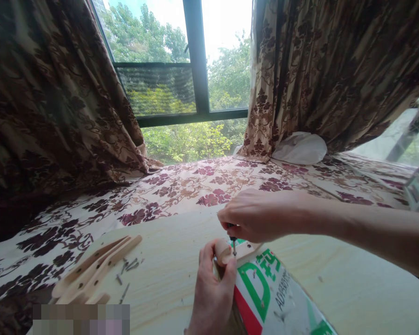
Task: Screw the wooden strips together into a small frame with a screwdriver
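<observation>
My right hand (256, 215) is closed around the dark handle of a screwdriver (233, 242), whose shaft points down at a pale wooden strip (246, 251) with dark holes. Below and left of it, my left hand (212, 284) grips a rounded wooden piece (223, 251) at the strip's left end, thumb close to the screwdriver tip. Under the strip lies a white package (265, 298) with green and red print.
Several wooden pieces with holes (91, 274) lie at the left of the pale board (160, 265), beside loose screws (131, 265). Behind are a floral cloth (209, 179), a white bag (301, 148), curtains (300, 60) and a window.
</observation>
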### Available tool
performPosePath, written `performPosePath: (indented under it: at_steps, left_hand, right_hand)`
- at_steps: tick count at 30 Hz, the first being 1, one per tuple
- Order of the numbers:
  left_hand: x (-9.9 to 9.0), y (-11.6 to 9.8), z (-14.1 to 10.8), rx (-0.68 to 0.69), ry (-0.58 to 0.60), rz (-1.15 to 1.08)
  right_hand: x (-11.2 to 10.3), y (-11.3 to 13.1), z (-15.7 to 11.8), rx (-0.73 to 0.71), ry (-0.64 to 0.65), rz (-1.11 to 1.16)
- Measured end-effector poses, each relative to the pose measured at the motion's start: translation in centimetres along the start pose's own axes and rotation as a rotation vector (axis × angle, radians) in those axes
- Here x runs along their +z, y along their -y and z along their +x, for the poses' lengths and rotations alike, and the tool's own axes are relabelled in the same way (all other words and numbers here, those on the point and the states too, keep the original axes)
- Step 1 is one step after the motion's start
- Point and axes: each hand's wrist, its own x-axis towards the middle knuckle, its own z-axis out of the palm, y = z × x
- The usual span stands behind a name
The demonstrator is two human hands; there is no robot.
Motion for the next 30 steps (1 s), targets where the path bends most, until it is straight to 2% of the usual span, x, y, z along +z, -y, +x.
performPosePath:
  at_steps: [3,6,8,14,18,25,30]
  left_hand:
    - [0.0,-0.1,-0.1,-0.007,0.003,0.003]
    - [0.0,-0.2,-0.1,-0.010,0.009,0.010]
    - [0.0,-0.2,-0.1,-0.005,0.004,0.013]
    - [0.0,-0.5,-0.2,-0.018,-0.029,-0.037]
    - [-0.1,-0.6,-0.3,-0.040,-0.040,-0.046]
    - [0.0,-0.1,-0.1,-0.021,0.003,-0.031]
    - [0.0,0.0,-0.1,-0.012,0.002,-0.023]
  right_hand:
    - [0.8,-0.7,0.5,0.078,-0.029,0.074]
    - [0.8,-1.0,0.6,0.135,-0.001,0.082]
    - [0.4,-0.9,0.3,0.126,0.006,0.068]
    - [-0.9,-0.1,-1.0,-0.032,0.028,0.033]
    - [-0.5,0.0,-0.8,0.000,0.033,-0.011]
    - [0.7,-1.2,-0.1,0.109,0.024,0.065]
    - [0.3,-1.0,-0.7,0.077,-0.016,0.057]
